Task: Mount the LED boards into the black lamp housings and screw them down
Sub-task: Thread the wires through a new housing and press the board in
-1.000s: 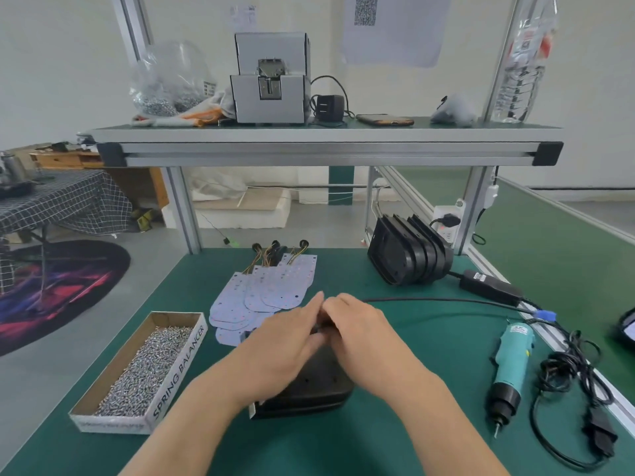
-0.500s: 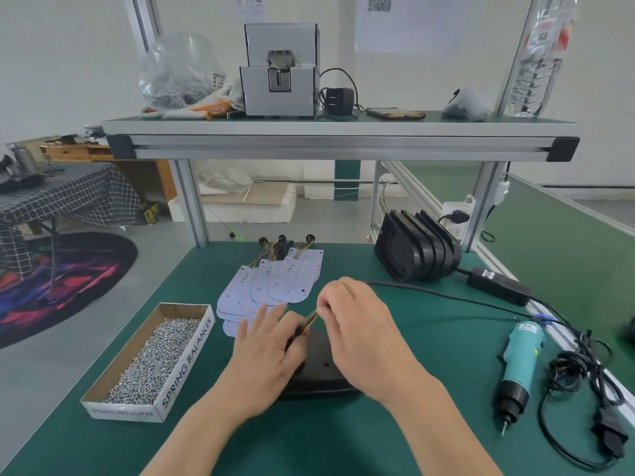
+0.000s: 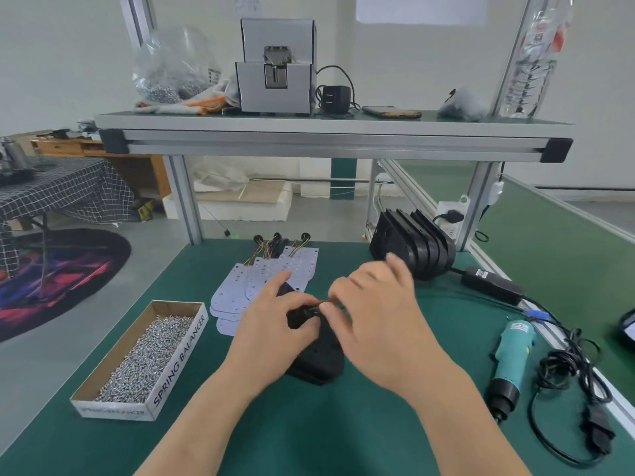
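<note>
Trainer: Since half a second ago the left hand (image 3: pixel 271 324) is no longer lying flat. It is now curling round the far end of the housing (image 3: pixel 321 360), and the right hand (image 3: pixel 378 317) is sitting a little further right.

Newcomer: What is the right hand holding?

Trainer: It is pinching the thin coloured wires (image 3: pixel 324 303) between thumb and forefinger, just above that far end. Its other fingers are blurring, so I am reading nothing more from them.

Newcomer: And where is the housing lying?

Trainer: It is resting on the desk (image 3: pixel 309 438), between the box of screws (image 3: pixel 144 359) and the screwdriver (image 3: pixel 512 359), with the loose boards (image 3: pixel 254 280) just behind it. Whether a board is already sitting inside, I cannot tell, because the hands are covering that part.

Newcomer: So what is the step?

Trainer: I am judging that the wires are being fed through the housing's end. Doing it well is coming down to three things:
- The left hand should be pinning the housing so it is not rocking.
- The right hand should be pulling straight along the opening, not sideways.
- The pinch should be staying close to the entry so the wires are not kinking.

Thin leads are probably tearing easily at their joints, so a gentle pull is paying off.

Newcomer: Screws next?

Trainer: Not yet, I am thinking. The screwdriver is lying untouched, well to the right.
</note>
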`<state>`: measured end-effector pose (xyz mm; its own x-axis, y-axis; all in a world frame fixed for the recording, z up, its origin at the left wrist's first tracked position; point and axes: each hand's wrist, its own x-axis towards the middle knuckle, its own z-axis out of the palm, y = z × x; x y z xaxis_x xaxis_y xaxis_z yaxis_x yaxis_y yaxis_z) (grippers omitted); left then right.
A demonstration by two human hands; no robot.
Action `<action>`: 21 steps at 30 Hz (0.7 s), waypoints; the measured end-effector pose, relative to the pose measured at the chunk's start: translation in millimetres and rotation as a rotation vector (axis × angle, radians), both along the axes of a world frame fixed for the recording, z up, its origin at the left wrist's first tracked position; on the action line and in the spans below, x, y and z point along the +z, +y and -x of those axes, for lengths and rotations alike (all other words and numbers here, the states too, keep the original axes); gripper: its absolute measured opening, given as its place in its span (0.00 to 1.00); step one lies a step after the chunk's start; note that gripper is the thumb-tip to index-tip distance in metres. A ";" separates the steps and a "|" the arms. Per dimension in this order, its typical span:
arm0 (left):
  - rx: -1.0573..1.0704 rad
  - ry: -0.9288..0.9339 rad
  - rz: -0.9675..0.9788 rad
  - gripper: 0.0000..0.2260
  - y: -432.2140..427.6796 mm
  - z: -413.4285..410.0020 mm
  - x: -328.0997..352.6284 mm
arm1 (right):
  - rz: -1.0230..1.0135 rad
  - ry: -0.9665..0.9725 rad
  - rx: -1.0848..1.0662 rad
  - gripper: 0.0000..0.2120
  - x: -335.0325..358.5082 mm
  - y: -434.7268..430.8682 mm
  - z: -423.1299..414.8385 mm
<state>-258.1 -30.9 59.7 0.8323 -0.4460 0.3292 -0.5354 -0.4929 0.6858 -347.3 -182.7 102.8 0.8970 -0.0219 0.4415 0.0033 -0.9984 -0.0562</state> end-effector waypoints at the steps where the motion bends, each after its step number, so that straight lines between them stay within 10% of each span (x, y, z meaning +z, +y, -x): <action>1: -0.004 -0.034 -0.026 0.11 -3.8 2.6 4.6 | 0.023 0.093 0.006 0.15 0.4 5.5 -0.8; 12: -0.174 -0.145 -0.111 0.12 -4.9 3.3 36.9 | -0.561 0.147 0.173 0.18 -8.0 -9.8 -7.1; 21: -0.456 0.604 0.552 0.28 6.7 -24.3 21.5 | -1.247 0.077 0.296 0.15 -16.9 -19.7 -3.7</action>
